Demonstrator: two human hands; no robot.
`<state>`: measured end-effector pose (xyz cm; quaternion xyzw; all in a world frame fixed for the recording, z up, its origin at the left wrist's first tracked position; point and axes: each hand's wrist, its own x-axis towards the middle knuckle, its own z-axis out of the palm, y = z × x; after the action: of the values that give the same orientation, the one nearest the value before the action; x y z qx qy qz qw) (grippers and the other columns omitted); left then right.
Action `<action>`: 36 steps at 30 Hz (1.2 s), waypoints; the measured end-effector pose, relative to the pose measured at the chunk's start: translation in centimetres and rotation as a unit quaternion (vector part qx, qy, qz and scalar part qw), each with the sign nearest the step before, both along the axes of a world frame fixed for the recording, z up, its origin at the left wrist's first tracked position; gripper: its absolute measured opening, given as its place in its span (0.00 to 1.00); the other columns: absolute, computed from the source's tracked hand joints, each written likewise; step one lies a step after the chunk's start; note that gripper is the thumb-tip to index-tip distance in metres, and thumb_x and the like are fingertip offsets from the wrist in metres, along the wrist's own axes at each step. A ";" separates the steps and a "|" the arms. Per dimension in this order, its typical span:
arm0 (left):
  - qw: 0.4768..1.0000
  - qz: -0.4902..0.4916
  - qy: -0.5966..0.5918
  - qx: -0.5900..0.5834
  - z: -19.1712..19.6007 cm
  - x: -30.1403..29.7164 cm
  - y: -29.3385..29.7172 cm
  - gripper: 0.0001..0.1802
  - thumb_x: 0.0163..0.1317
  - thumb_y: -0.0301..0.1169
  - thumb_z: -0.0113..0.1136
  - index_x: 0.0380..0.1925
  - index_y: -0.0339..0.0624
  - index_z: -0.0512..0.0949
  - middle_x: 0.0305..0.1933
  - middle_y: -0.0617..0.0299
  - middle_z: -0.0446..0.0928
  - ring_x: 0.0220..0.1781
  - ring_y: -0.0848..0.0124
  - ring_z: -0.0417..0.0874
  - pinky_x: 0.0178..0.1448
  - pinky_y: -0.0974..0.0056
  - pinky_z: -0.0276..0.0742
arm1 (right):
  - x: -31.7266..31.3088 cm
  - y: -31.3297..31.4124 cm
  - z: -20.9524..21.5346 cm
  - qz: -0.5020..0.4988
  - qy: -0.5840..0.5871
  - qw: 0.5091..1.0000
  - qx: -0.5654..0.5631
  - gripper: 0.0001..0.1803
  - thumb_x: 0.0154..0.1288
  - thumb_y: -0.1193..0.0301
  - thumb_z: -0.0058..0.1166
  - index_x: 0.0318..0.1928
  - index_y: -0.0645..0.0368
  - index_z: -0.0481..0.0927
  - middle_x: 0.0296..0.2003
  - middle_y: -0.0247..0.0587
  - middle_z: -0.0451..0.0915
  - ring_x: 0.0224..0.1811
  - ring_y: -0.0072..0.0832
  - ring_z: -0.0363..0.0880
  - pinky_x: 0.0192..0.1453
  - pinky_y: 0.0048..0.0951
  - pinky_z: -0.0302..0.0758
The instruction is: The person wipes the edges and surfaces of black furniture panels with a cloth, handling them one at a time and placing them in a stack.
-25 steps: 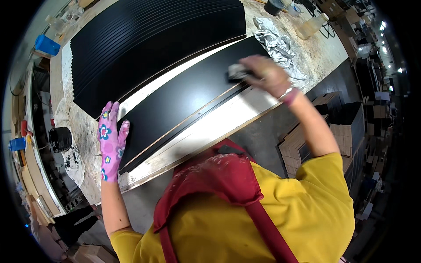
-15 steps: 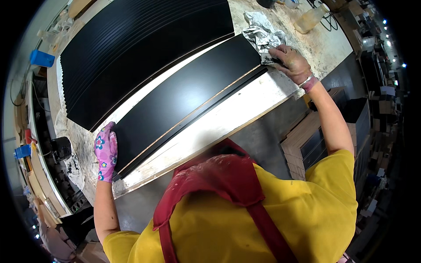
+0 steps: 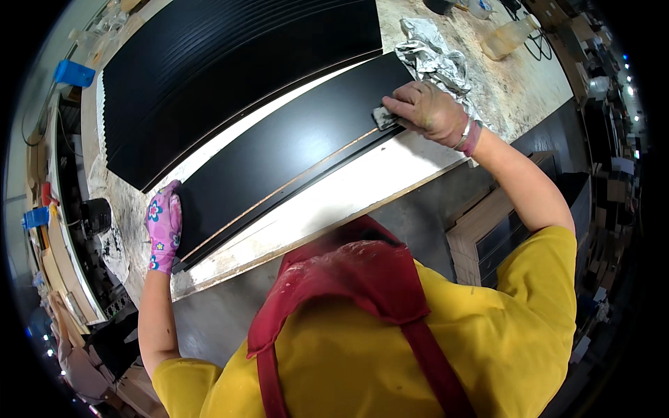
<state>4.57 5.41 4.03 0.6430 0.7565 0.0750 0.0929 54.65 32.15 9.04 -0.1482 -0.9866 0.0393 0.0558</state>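
A long black panel lies slantwise on the workbench, with a thin pale strip along its near edge. My left hand, in a pink flowered glove, presses flat on the panel's left end. My right hand, bare with a band at the wrist, is closed on a small grey pad and holds it against the panel's near edge at the right end.
A stack of black ribbed panels fills the bench behind. Crumpled foil and a plastic bottle lie at the far right. A white board runs along the bench's near edge. Shelves with clutter stand at the left.
My right hand with the pad first went right to the panel's far end by the foil, then came a little back along the near edge. My left hand stayed on the left end.
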 end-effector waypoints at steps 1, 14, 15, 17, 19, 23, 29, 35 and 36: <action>1.000 -0.009 -0.014 0.009 0.0 -0.1 0.0 0.20 0.70 0.35 0.44 0.59 0.43 0.73 0.55 0.53 0.78 0.56 0.54 0.77 0.62 0.56 0.70 | -0.3 -0.2 0.1 0.000 0.000 1.000 0.000 0.26 0.55 0.71 0.62 0.56 0.57 0.75 0.47 0.44 0.76 0.49 0.43 0.77 0.51 0.40 0.75; 0.998 -0.002 -0.051 0.033 -0.2 -4.7 -4.2 0.24 0.70 0.40 0.51 0.61 0.38 0.71 0.60 0.47 0.74 0.65 0.51 0.71 0.69 0.55 0.63 | -5.6 -3.5 0.9 0.016 -0.018 0.999 0.025 0.24 0.52 0.71 0.63 0.52 0.57 0.77 0.40 0.40 0.75 0.43 0.40 0.74 0.45 0.38 0.73; 0.998 -0.002 -0.057 0.039 0.1 -4.5 -4.1 0.24 0.71 0.42 0.51 0.60 0.38 0.72 0.60 0.47 0.73 0.65 0.50 0.70 0.69 0.54 0.63 | -6.8 -4.1 0.9 0.042 -0.014 0.998 0.036 0.23 0.52 0.72 0.63 0.51 0.56 0.77 0.40 0.40 0.75 0.42 0.39 0.74 0.44 0.37 0.73; 0.997 -0.022 -0.061 0.050 1.2 -4.3 -3.6 0.26 0.70 0.45 0.51 0.58 0.37 0.72 0.59 0.46 0.73 0.62 0.50 0.72 0.67 0.55 0.66 | -9.9 -6.1 1.1 0.067 -0.011 0.996 0.058 0.21 0.51 0.72 0.63 0.49 0.55 0.79 0.38 0.39 0.75 0.41 0.37 0.75 0.44 0.37 0.73; 0.986 0.001 -0.168 0.010 2.1 -4.3 -3.4 0.27 0.70 0.47 0.51 0.57 0.36 0.73 0.57 0.46 0.74 0.59 0.50 0.73 0.64 0.55 0.68 | -13.1 -8.2 1.0 0.091 0.011 0.993 0.071 0.18 0.50 0.73 0.63 0.45 0.55 0.80 0.35 0.37 0.75 0.38 0.37 0.76 0.44 0.37 0.73; 0.987 -0.017 -0.160 0.008 0.2 -6.1 -4.3 0.28 0.70 0.50 0.51 0.58 0.38 0.73 0.55 0.49 0.75 0.58 0.53 0.73 0.62 0.55 0.69 | -20.4 -12.8 0.6 0.157 0.022 0.982 0.103 0.11 0.56 0.71 0.57 0.41 0.53 0.81 0.36 0.37 0.78 0.38 0.35 0.78 0.47 0.39 0.74; 0.984 -0.071 -0.163 -0.030 -0.8 -7.4 -3.4 0.29 0.72 0.49 0.47 0.61 0.39 0.70 0.62 0.50 0.71 0.65 0.53 0.69 0.69 0.57 0.64 | -30.5 -19.6 -0.7 0.224 0.042 0.971 0.072 0.10 0.57 0.70 0.50 0.39 0.57 0.79 0.36 0.39 0.78 0.40 0.35 0.79 0.46 0.38 0.73; 0.928 -0.083 -0.349 -0.097 -1.4 -9.3 -3.5 0.29 0.72 0.48 0.48 0.66 0.43 0.67 0.69 0.53 0.66 0.71 0.60 0.64 0.73 0.59 0.58 | -39.6 -26.0 -1.4 0.238 0.072 0.968 0.038 0.09 0.57 0.69 0.52 0.37 0.57 0.80 0.36 0.40 0.79 0.40 0.34 0.79 0.43 0.37 0.74; 0.932 -0.114 -0.328 -0.103 -2.0 -9.9 -3.1 0.30 0.72 0.48 0.49 0.67 0.44 0.65 0.70 0.53 0.65 0.73 0.62 0.62 0.74 0.60 0.57 | -40.6 -26.8 -1.9 0.230 0.081 0.969 0.030 0.10 0.56 0.69 0.52 0.38 0.57 0.80 0.37 0.39 0.79 0.41 0.34 0.79 0.43 0.37 0.74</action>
<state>-5.37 2.29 2.08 0.6515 0.6091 0.1924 0.4093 14.04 5.34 7.14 0.0884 -0.9871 0.0334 0.1295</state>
